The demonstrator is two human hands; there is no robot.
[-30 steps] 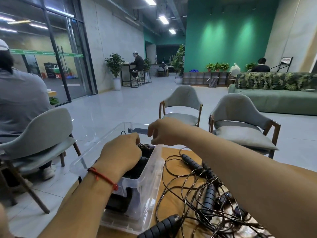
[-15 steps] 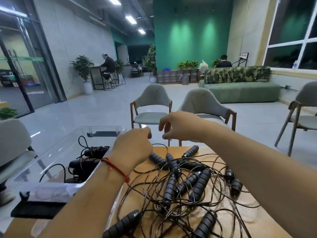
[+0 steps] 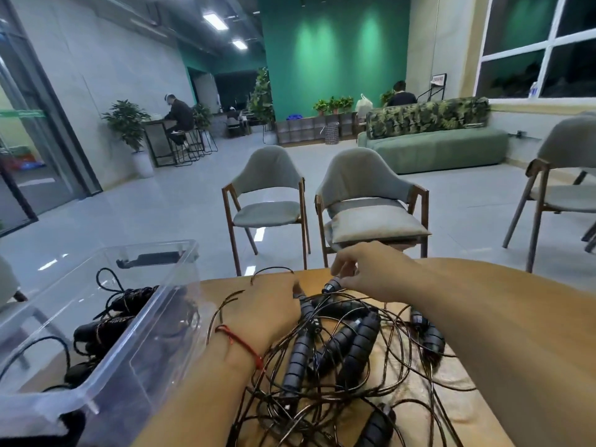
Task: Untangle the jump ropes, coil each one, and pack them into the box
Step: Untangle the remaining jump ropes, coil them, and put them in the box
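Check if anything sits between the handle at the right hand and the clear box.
Yes. The handle pinched by the right hand seems to trail into the tangled ropes, which would likely drag along. The left hand and its forearm lie between it and the box. The box top is open.

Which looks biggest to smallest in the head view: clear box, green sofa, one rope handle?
1. clear box, though its nearness to the camera inflates it
2. green sofa, far across the room
3. rope handle
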